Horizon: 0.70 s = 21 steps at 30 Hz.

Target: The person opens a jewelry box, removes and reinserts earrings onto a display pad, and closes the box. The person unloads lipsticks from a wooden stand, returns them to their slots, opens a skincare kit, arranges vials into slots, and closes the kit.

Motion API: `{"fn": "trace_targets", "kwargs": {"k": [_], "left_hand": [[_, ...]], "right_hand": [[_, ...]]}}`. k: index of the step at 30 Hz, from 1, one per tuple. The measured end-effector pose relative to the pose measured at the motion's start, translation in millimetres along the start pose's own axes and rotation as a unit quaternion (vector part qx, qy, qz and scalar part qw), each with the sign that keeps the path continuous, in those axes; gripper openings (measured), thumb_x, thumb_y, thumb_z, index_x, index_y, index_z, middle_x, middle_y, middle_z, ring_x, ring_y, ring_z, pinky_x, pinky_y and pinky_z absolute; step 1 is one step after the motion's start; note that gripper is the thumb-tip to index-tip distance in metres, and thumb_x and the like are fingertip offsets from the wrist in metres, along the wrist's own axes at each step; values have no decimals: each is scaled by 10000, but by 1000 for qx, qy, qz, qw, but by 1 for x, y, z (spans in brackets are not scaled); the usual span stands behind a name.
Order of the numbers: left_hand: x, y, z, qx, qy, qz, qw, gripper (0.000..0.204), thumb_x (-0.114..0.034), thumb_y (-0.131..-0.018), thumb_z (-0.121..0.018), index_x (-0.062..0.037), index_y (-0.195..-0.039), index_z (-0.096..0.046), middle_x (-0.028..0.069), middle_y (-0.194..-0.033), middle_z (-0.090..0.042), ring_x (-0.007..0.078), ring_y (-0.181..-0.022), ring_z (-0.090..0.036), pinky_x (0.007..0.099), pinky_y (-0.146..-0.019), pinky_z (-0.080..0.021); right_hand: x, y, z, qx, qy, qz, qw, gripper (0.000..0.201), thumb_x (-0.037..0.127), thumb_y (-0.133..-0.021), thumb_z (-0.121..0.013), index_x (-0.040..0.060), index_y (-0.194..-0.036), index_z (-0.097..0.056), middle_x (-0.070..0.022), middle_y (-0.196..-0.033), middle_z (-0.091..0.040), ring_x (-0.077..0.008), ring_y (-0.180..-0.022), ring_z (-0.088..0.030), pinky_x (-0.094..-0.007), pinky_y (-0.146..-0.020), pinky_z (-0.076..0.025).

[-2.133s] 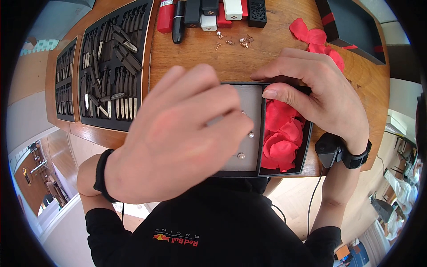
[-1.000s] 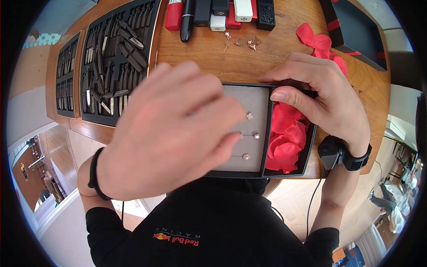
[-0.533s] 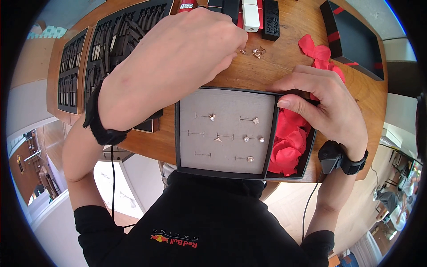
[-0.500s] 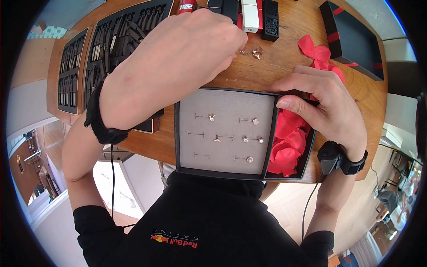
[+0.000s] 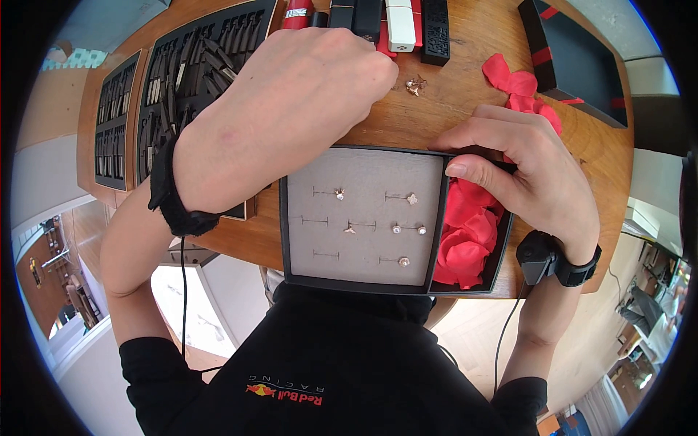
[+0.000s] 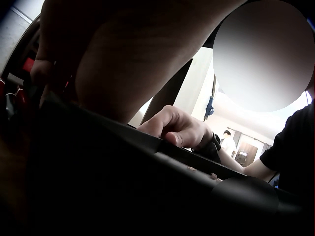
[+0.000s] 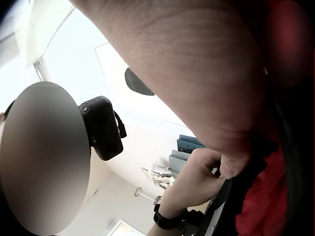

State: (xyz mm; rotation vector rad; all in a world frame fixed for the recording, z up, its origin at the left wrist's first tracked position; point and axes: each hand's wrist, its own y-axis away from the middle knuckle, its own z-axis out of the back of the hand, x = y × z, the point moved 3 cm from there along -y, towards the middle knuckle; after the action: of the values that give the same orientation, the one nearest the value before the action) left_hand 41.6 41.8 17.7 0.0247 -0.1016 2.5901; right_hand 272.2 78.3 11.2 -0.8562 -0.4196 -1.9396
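Note:
A black jewelry box (image 5: 356, 289) lies at the table's near edge. Its larger compartment has a grey pad (image 5: 363, 171) with short slits; several small earrings sit in some of them, such as a pearl-like one (image 5: 403, 261). Red petals (image 5: 465, 236) fill the narrow compartment. My right hand (image 5: 534, 160) grips the box's far wall, thumb on the divider's end and fingers curled outside. Beyond the box, my left hand (image 5: 313, 94) reaches down over the tabletop beside loose earrings (image 5: 416, 86). Its fingertips are hidden beneath it, and I cannot tell whether they hold anything.
Black, white and red small boxes (image 5: 400, 29) stand along the back. More petals (image 5: 498, 71) lie at the right near a black lid (image 5: 582, 65). Trays of dark slim pieces (image 5: 196, 69) cover the table's left. Cables hang from both wrists.
My left hand has moved from over the grey pad to the tabletop beyond the box, uncovering the pad's left half. My right hand keeps its grip on the box.

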Motion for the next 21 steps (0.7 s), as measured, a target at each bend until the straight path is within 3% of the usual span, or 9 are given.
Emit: {"fn": "trace_targets", "kwargs": {"k": [5,8,10,11,13,17,20,21], "left_hand": [[0,3,0,29,40,27,998,70,-69,-870,-735,-18,-876,-689,129,-843,-718,328,-783,-718,411,-707,-583],[6,8,5,-22,84,6,996,66,-51,-859,-734,-9,-882,-690,116,-811,-709,299,-766,-725,407,-693,-575],[11,13,12,-41,173,40,983,35,-37,-858,-730,-27,-882,-706,78,-818,-723,206,-754,-726,331,-663,-552],[11,17,17,-40,173,40,983,35,-37,-858,-730,-27,-882,-706,78,-818,-723,206,-754,-726,331,-663,-552],[7,29,28,-30,254,86,963,52,-28,-857,-730,-51,-903,-725,30,-856,-749,109,-759,-704,245,-647,-513],[-7,52,34,-70,339,106,932,93,9,-845,-744,-59,-906,-728,22,-903,-771,75,-789,-688,208,-652,-488],[-15,65,35,-88,449,141,878,165,77,-843,-767,-31,-958,-721,83,-979,-773,93,-853,-692,221,-700,-522],[-18,68,34,-89,447,145,879,165,77,-843,-767,-31,-958,-721,83,-979,-773,93,-853,-692,221,-700,-522]], "right_hand": [[0,0,0,2,-2,-1,1000,285,251,-946,-778,-4,-1073,-757,-137,-940,-723,-319,-887,-683,-387,-774,-536],[0,0,0,3,3,-1,1000,282,246,-947,-777,-5,-1076,-756,-137,-939,-721,-320,-887,-684,-387,-771,-535],[0,0,1,4,0,3,1000,281,242,-948,-776,-5,-1080,-755,-139,-938,-719,-322,-888,-685,-387,-770,-534],[0,0,1,3,-1,4,1000,281,242,-948,-776,-5,-1080,-755,-139,-938,-719,-322,-888,-685,-387,-770,-534],[1,0,1,8,4,-2,1000,284,238,-949,-776,-11,-1083,-754,-141,-937,-718,-323,-885,-688,-388,-771,-535],[2,0,1,9,-1,2,1000,282,229,-953,-775,-15,-1093,-755,-150,-941,-718,-327,-874,-690,-388,-774,-537],[4,-1,2,11,-4,-7,1000,287,227,-958,-772,-17,-1109,-757,-156,-944,-717,-325,-862,-694,-382,-777,-539],[4,-1,3,14,-7,-9,1000,291,229,-960,-770,-17,-1115,-758,-154,-942,-714,-322,-860,-696,-377,-777,-539]]}}
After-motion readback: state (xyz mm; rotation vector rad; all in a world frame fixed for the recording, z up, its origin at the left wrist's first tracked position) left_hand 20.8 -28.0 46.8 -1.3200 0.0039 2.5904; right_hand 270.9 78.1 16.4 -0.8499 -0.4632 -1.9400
